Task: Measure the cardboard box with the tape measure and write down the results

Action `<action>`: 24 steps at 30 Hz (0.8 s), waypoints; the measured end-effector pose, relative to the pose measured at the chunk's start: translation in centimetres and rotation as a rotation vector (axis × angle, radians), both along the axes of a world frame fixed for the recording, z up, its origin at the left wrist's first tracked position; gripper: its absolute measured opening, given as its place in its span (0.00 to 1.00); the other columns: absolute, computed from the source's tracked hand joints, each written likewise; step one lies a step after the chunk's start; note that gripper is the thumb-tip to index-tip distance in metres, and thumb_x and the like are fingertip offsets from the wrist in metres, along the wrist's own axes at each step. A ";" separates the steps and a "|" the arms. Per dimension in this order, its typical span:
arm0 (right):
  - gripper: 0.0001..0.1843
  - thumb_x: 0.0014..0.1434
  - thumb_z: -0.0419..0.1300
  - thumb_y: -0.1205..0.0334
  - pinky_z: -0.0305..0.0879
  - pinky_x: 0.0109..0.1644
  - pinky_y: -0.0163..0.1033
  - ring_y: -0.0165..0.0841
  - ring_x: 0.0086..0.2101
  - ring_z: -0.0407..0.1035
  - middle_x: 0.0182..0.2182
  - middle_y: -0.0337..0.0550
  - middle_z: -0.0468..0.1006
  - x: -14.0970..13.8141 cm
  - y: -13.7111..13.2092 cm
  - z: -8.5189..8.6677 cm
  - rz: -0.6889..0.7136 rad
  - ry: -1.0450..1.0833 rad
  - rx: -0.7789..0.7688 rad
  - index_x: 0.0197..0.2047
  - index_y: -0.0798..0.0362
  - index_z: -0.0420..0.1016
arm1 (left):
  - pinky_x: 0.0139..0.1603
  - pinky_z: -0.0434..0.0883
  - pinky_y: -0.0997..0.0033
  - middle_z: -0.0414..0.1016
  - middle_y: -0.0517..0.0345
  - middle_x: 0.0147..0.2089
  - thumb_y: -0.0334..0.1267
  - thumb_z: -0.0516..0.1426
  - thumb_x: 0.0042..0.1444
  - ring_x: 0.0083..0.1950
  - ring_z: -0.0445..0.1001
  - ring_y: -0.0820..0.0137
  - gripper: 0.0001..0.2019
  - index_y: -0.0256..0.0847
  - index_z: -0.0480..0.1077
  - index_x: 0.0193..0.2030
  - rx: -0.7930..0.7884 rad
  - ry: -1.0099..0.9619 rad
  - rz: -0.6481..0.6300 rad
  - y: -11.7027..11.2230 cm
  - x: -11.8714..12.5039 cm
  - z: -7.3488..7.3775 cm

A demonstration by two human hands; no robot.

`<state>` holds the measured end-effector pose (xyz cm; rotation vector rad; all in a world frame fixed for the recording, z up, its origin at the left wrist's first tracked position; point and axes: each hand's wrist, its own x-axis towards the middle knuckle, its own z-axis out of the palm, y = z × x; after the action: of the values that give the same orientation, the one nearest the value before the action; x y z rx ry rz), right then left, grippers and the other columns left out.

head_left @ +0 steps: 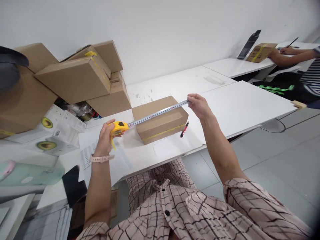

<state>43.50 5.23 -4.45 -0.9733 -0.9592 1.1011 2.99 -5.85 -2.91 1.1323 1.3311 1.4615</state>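
My left hand (106,138) is closed around a yellow tape measure case (119,128) just left of a small cardboard box (160,124) on the white table (240,106). The steel tape blade (157,114) runs from the case across the top of the box. My right hand (198,104) pinches the far end of the blade just past the box's right corner. A red and black pen (184,129) lies on the table by the box's right side. Sheets of paper (87,150) lie under my left hand.
A pile of bigger cardboard boxes (75,78) stands at the left, with white cartons (55,133) in front of it. At the far right another person's arm (292,55) rests on a second table beside a taped box (261,51). Grey tiled floor (275,166) lies to the right.
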 end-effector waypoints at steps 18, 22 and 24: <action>0.17 0.58 0.64 0.49 0.65 0.40 0.39 0.36 0.42 0.71 0.48 0.47 0.79 -3.1 2.1 -2.2 0.025 -0.422 -0.313 0.44 0.52 0.76 | 0.27 0.74 0.71 0.80 0.52 0.39 0.54 0.64 0.48 0.29 0.78 0.68 0.27 0.36 0.72 0.49 -0.127 0.035 -0.040 5.7 -1.5 -1.1; 0.18 0.58 0.65 0.45 0.61 0.36 0.38 0.35 0.38 0.70 0.40 0.45 0.78 -3.1 1.7 -2.2 0.021 -0.414 -0.325 0.37 0.52 0.74 | 0.26 0.73 0.71 0.80 0.53 0.36 0.56 0.63 0.50 0.25 0.77 0.69 0.27 0.36 0.72 0.49 -0.133 0.047 -0.087 6.2 -0.6 -1.6; 0.19 0.57 0.66 0.44 0.58 0.33 0.38 0.32 0.33 0.66 0.33 0.43 0.75 -3.2 1.5 -2.2 0.001 -0.428 -0.324 0.31 0.52 0.71 | 0.26 0.73 0.71 0.80 0.54 0.35 0.57 0.63 0.50 0.24 0.76 0.70 0.28 0.36 0.72 0.49 -0.132 0.047 -0.095 6.4 -0.4 -1.8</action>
<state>40.29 6.75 -6.60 -1.5159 -1.1414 1.0898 2.55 0.54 -4.70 1.1342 1.3668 1.2672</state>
